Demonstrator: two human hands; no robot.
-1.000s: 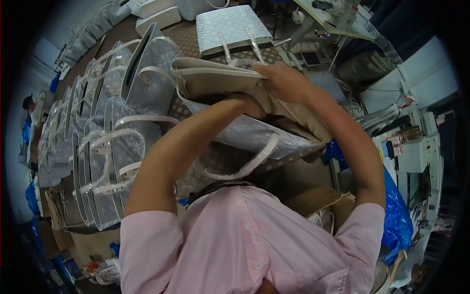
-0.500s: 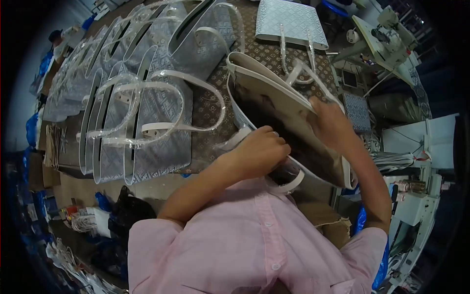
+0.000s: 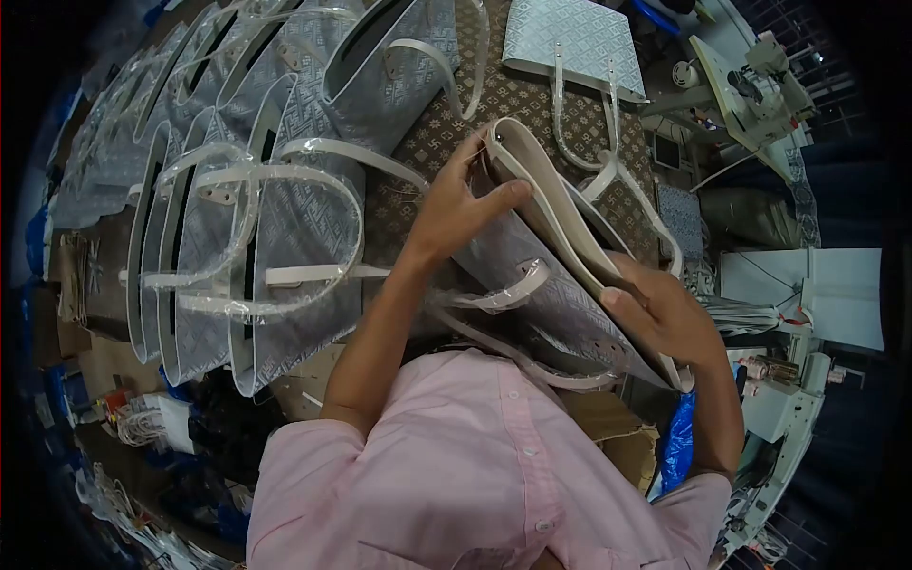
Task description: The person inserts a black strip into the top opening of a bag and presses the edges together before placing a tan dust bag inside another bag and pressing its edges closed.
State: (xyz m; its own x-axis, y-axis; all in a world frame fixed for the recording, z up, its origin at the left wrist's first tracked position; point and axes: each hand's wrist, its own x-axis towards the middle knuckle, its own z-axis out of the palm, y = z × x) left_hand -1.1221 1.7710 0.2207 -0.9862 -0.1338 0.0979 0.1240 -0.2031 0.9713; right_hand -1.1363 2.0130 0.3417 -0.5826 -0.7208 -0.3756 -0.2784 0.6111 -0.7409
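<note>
A grey patterned tote bag (image 3: pixel 537 256) with a beige lining is tilted in front of my body, its mouth nearly closed. My left hand (image 3: pixel 465 204) grips its far upper corner, thumb on the near side and fingers behind the edge. Around the rim near the other end is my right hand (image 3: pixel 655 309), with its thumb on the near side. One plastic-wrapped handle (image 3: pixel 513 290) hangs on the near side of the bag. The other handle (image 3: pixel 651 214) sticks out beyond it.
Several grey tote bags (image 3: pixel 304 218) with wrapped handles stand at the left on the brown patterned table (image 3: pixel 518 109). Another bag (image 3: pixel 570 43) lies at the back. Sewing machines (image 3: pixel 765 71) are at the right, a cardboard box (image 3: pixel 617 427) below.
My left hand has moved from the near rim up to the far corner. The bag's wide-open mouth has narrowed. My right hand has shifted down along the rim.
</note>
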